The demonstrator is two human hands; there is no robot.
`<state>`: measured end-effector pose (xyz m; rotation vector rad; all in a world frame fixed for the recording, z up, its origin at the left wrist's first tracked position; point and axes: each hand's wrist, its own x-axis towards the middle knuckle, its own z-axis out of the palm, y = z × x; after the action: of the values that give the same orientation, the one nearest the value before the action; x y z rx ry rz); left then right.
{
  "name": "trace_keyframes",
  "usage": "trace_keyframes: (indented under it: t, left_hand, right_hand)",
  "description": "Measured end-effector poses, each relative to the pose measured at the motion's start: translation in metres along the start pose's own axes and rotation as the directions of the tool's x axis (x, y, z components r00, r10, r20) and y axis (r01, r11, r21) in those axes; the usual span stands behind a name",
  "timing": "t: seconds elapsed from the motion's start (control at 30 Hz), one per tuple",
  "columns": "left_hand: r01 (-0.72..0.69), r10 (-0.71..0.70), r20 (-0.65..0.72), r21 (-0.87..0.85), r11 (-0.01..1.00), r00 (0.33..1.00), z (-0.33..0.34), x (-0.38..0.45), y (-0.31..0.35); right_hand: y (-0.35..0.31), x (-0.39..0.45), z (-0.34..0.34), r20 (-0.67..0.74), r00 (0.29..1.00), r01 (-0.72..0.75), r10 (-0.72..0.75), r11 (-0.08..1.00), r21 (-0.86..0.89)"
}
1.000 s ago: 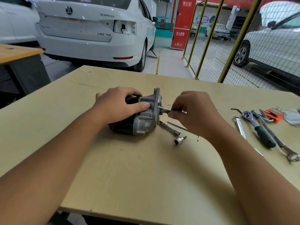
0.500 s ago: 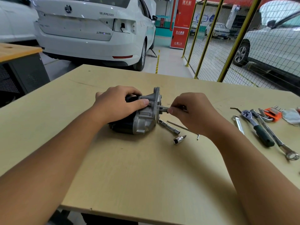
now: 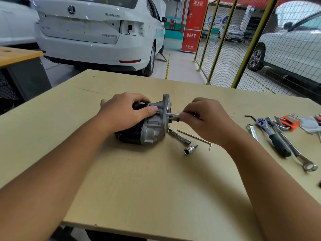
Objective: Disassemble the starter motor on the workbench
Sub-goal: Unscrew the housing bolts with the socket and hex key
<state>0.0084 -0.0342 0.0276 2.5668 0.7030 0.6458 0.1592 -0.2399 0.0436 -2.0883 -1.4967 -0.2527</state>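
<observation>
The starter motor (image 3: 149, 126) lies on its side near the middle of the workbench (image 3: 156, 188), its black cylindrical body pointing left and its silver cast housing and flange facing right. The left hand (image 3: 121, 113) is curled over the top of the motor, fingers wrapped round the far side of the black body and the thumb laid flat along the silver housing, pressing it down against the bench. The right hand (image 3: 205, 117) sits just to the right of the flange, its thumb and fingers pinched together on a slim metal tool (image 3: 174, 117) that runs level from the fingertips into the face of the flange; a short dark piece of it sticks up between the fingers. The 2 hands are apart, with the flange between them. On the bench just below the right hand lie 1 extension bar (image 3: 179, 136), touching or nearly touching the housing, 1 long hex key (image 3: 194, 137) and 1 loose socket (image 3: 190, 150). Further right, well apart from the motor, are a ratchet with a green handle (image 3: 274, 136), a combination wrench (image 3: 295, 152) and an orange hex key holder (image 3: 289, 121).
</observation>
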Motion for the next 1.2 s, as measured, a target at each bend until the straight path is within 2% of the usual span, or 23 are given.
trace_keyframes:
  t: [0.23,0.4,0.57,0.73,1.0,1.2]
  left_hand:
    - [0.003,-0.003,0.009,-0.008,1.0,1.0,-0.001,-0.001,0.0]
    - [0.003,-0.003,0.023,-0.01,1.0,1.0,-0.001,-0.001,0.0]
    - [-0.005,0.005,0.0,-0.005,1.0,1.0,0.0,-0.001,0.0]
    - [0.005,-0.005,-0.007,0.002,1.0,1.0,0.0,0.0,0.0]
    - [0.009,-0.009,0.012,-0.012,1.0,1.0,-0.002,-0.002,0.001]
    - [0.0,0.0,0.002,-0.003,1.0,1.0,-0.002,-0.003,0.001]
  right_hand:
    - [-0.006,0.0,-0.002,-0.068,0.998,-0.026,0.017,0.991,-0.134]
    - [-0.01,-0.001,-0.002,-0.105,0.994,-0.051,0.042,0.995,-0.086]
    - [-0.007,0.0,0.001,-0.068,0.997,-0.021,0.022,1.0,0.006]
    - [-0.008,0.001,0.004,0.021,1.0,-0.004,0.005,1.0,-0.026]
    - [-0.012,-0.001,0.001,-0.033,0.999,-0.014,0.011,0.996,-0.092]
    - [-0.011,-0.002,0.002,-0.045,0.999,-0.027,0.025,0.999,-0.036]
